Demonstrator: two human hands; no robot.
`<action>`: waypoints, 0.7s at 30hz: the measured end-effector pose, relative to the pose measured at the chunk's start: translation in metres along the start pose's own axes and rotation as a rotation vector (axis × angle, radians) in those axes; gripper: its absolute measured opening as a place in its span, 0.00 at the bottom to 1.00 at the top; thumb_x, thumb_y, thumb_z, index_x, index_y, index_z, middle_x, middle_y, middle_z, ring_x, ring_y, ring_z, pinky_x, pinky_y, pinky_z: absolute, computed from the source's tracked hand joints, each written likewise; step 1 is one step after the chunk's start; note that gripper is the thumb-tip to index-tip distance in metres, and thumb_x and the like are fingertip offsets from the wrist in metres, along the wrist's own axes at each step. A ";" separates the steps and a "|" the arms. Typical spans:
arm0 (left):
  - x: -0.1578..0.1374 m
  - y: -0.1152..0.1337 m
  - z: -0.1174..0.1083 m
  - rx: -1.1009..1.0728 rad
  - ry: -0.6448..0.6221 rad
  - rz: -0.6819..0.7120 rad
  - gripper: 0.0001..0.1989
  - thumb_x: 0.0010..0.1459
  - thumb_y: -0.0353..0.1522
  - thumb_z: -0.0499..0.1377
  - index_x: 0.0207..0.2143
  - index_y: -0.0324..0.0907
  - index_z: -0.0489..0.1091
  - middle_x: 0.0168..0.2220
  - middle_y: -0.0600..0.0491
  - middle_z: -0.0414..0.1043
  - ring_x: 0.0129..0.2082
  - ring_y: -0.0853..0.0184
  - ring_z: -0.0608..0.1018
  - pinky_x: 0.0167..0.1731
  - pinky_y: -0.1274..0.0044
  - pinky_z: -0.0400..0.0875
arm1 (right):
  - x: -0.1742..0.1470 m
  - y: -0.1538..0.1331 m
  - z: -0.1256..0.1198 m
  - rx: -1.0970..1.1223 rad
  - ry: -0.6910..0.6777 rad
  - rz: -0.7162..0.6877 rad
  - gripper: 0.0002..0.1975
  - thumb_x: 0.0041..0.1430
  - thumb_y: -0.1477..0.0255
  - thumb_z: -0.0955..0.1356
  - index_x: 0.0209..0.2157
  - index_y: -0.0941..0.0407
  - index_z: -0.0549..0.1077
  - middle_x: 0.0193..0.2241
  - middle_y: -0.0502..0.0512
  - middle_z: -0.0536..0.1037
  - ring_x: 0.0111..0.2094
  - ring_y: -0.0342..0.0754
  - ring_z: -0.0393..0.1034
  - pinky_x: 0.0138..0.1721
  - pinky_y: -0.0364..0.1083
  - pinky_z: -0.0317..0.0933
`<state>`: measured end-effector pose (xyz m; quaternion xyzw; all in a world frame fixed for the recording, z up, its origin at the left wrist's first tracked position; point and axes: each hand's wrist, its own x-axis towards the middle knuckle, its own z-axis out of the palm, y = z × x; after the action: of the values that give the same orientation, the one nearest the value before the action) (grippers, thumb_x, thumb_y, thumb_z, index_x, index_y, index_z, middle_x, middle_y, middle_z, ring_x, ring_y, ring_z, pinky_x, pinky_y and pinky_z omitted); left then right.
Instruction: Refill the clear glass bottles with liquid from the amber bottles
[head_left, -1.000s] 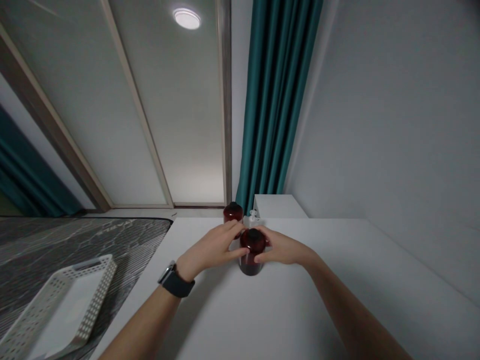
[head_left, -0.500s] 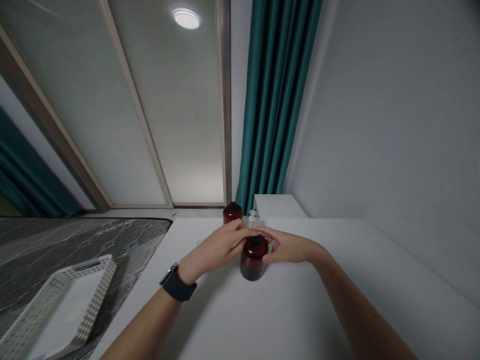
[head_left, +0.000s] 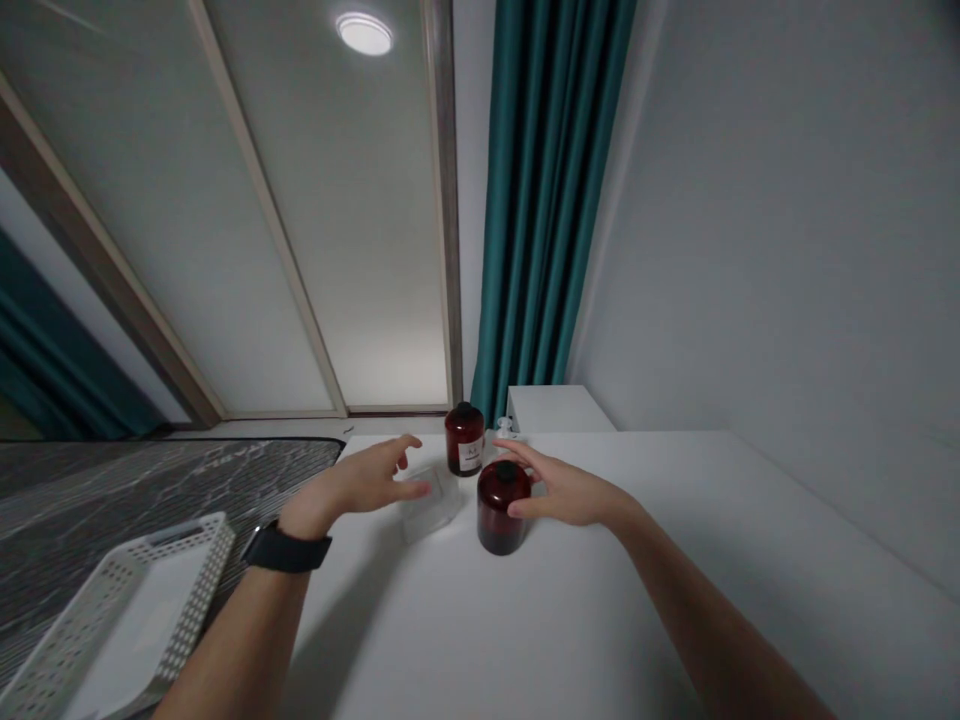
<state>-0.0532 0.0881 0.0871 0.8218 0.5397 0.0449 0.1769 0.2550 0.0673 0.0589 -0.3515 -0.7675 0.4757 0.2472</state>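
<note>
A dark red-brown bottle (head_left: 501,515) with a black cap stands upright on the white table (head_left: 480,630). My right hand (head_left: 566,488) curls around its right side, thumb against the front and fingers stretched behind the top. To the left, my left hand (head_left: 367,480), with a dark watch on the wrist, is open with thumb and fingers apart. It holds nothing and is nearest to a clear plastic box (head_left: 433,512), partly behind the hand. Farther back is a second red-brown bottle (head_left: 464,438), black-capped with a white label. A small clear item (head_left: 505,427) beside it is partly hidden.
A white perforated basket (head_left: 142,610) sits at lower left on a grey patterned surface (head_left: 277,470). Beyond the table's far edge stand a white cabinet (head_left: 559,408) and a teal curtain (head_left: 547,200). The wall (head_left: 787,220) borders the right side.
My left hand has come off the top of the near bottle and moved left, spreading its fingers. The clear box and the far bottle's label now show. My right hand stays at the near bottle.
</note>
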 end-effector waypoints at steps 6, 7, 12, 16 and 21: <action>0.001 0.011 0.013 0.157 -0.115 -0.119 0.29 0.48 0.43 0.64 0.51 0.40 0.67 0.48 0.43 0.77 0.43 0.53 0.80 0.40 0.70 0.71 | 0.006 0.000 0.007 0.114 0.080 0.022 0.44 0.53 0.75 0.73 0.68 0.53 0.51 0.58 0.62 0.74 0.56 0.57 0.71 0.61 0.61 0.60; 0.001 0.015 0.014 0.171 -0.115 -0.111 0.27 0.48 0.41 0.64 0.49 0.41 0.68 0.47 0.43 0.77 0.43 0.53 0.80 0.40 0.70 0.70 | 0.006 0.000 0.007 0.116 0.085 0.020 0.44 0.53 0.75 0.73 0.68 0.53 0.51 0.58 0.62 0.73 0.56 0.57 0.71 0.61 0.62 0.61; -0.003 0.038 0.013 0.150 -0.162 0.014 0.26 0.47 0.38 0.66 0.49 0.41 0.67 0.49 0.44 0.75 0.45 0.55 0.79 0.41 0.71 0.70 | 0.006 0.002 0.008 0.107 0.109 0.016 0.45 0.53 0.73 0.73 0.68 0.54 0.50 0.60 0.63 0.71 0.57 0.57 0.70 0.62 0.62 0.60; -0.007 0.057 0.015 0.192 -0.217 0.021 0.28 0.49 0.41 0.66 0.50 0.40 0.67 0.49 0.42 0.75 0.46 0.50 0.78 0.44 0.67 0.71 | 0.010 0.006 0.011 0.028 0.194 -0.012 0.43 0.54 0.72 0.73 0.68 0.51 0.53 0.63 0.62 0.67 0.59 0.58 0.67 0.62 0.61 0.59; -0.011 0.067 0.023 0.214 -0.202 0.047 0.28 0.48 0.40 0.68 0.49 0.38 0.68 0.49 0.39 0.75 0.46 0.48 0.78 0.44 0.65 0.72 | 0.017 0.020 0.016 -0.163 0.341 -0.010 0.44 0.53 0.67 0.75 0.67 0.51 0.55 0.62 0.64 0.66 0.62 0.60 0.62 0.62 0.62 0.56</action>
<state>0.0067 0.0490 0.0901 0.8488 0.5013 -0.0916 0.1407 0.2393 0.0777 0.0347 -0.4420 -0.7523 0.3440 0.3469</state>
